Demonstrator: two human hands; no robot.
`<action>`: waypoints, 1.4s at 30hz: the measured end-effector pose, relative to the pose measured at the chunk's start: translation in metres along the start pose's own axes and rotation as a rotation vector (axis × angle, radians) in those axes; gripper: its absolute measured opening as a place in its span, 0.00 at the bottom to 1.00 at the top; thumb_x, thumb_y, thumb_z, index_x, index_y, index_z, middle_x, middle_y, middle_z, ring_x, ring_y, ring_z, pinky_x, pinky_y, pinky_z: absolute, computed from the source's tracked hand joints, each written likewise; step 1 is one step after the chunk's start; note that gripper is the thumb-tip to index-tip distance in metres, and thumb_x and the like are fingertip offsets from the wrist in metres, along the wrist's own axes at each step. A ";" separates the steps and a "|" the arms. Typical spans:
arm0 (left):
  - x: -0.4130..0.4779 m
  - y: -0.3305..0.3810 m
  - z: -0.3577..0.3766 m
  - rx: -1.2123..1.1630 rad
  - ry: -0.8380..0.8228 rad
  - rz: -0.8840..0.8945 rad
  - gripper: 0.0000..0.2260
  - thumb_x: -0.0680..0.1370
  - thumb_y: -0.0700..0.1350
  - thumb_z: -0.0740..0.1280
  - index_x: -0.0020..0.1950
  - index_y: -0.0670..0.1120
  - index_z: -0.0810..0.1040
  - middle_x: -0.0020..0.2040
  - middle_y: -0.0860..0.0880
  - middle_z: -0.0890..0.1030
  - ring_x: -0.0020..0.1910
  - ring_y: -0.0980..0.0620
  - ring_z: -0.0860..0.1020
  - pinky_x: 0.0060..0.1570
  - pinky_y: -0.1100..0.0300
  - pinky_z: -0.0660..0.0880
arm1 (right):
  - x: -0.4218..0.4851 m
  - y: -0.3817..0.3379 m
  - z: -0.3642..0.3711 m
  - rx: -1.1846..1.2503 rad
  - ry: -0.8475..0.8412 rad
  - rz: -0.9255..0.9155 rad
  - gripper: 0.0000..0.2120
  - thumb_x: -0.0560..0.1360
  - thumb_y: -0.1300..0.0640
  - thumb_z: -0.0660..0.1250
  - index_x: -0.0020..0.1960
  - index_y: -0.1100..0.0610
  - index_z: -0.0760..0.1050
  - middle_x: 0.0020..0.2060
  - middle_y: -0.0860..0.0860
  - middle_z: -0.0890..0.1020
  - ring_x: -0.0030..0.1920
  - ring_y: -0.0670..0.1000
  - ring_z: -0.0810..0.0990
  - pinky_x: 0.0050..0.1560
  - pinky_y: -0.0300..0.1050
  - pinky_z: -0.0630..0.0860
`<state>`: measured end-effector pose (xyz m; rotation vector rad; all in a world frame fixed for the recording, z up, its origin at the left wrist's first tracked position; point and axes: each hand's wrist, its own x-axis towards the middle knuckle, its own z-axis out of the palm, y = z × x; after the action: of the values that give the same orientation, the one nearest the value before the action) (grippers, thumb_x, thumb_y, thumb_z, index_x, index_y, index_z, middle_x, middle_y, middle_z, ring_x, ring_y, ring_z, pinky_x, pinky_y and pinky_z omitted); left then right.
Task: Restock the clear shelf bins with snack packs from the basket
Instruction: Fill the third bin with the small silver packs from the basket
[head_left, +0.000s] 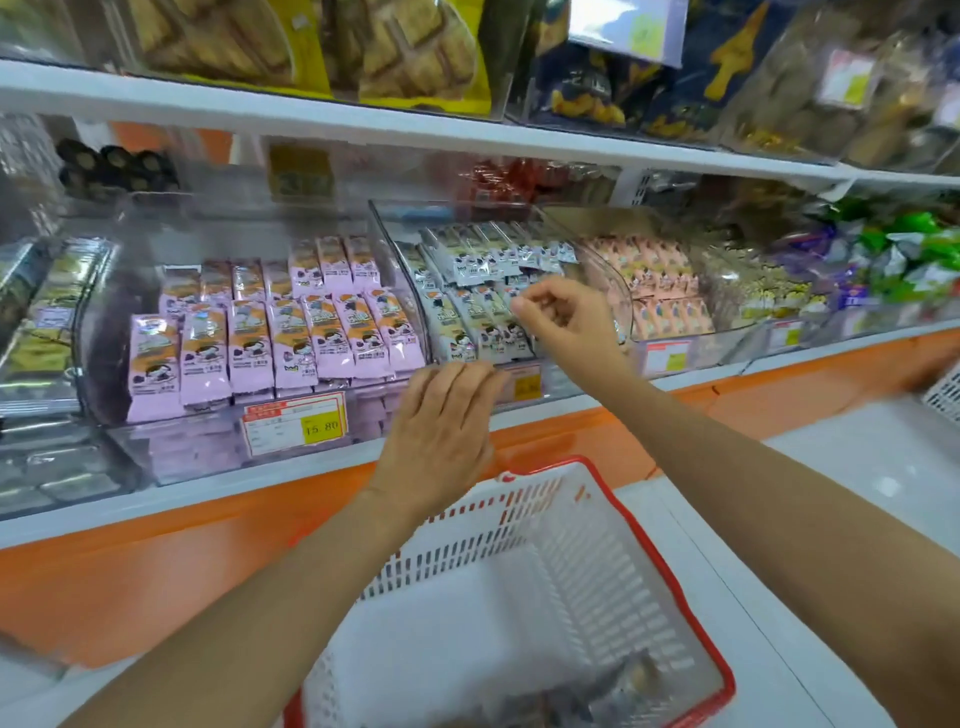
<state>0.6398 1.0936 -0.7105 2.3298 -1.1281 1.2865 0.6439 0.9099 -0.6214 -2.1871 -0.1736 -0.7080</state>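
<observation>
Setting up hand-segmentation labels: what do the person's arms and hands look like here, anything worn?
Nothing worn that shows: the left hand and right hand have no gloves, rings, watch or wristband. The left forearm and right forearm are bare too; no sleeve appears up to the frame edge.

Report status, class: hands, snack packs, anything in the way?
Left hand open, fingers straight at the middle bin's front lip. Right hand curled over the white packs, grip unclear. Basket holds few packs. Nothing blocks the bin.
</observation>
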 end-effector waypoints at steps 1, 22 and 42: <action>-0.006 0.006 0.001 -0.036 0.020 0.019 0.18 0.74 0.44 0.58 0.64 0.42 0.69 0.62 0.44 0.67 0.61 0.44 0.67 0.67 0.49 0.58 | -0.013 0.001 -0.005 0.008 0.002 0.000 0.05 0.78 0.59 0.69 0.43 0.57 0.79 0.31 0.46 0.77 0.31 0.41 0.72 0.34 0.35 0.69; -0.131 0.009 0.063 0.060 -0.691 -0.109 0.36 0.72 0.47 0.70 0.77 0.38 0.62 0.74 0.37 0.66 0.72 0.39 0.63 0.75 0.45 0.54 | -0.280 0.166 0.140 -0.175 -1.279 0.570 0.16 0.74 0.48 0.73 0.56 0.56 0.80 0.50 0.52 0.82 0.47 0.49 0.79 0.47 0.38 0.68; -0.130 0.013 0.066 0.069 -0.693 -0.121 0.36 0.74 0.48 0.68 0.78 0.39 0.59 0.76 0.38 0.65 0.73 0.39 0.63 0.75 0.43 0.53 | -0.261 0.168 0.135 -0.168 -1.136 0.700 0.15 0.76 0.51 0.70 0.59 0.57 0.76 0.49 0.49 0.75 0.48 0.49 0.74 0.45 0.40 0.69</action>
<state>0.6299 1.1152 -0.8551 2.9405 -1.0889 0.4717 0.5430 0.9278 -0.9443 -2.3299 0.0940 0.9613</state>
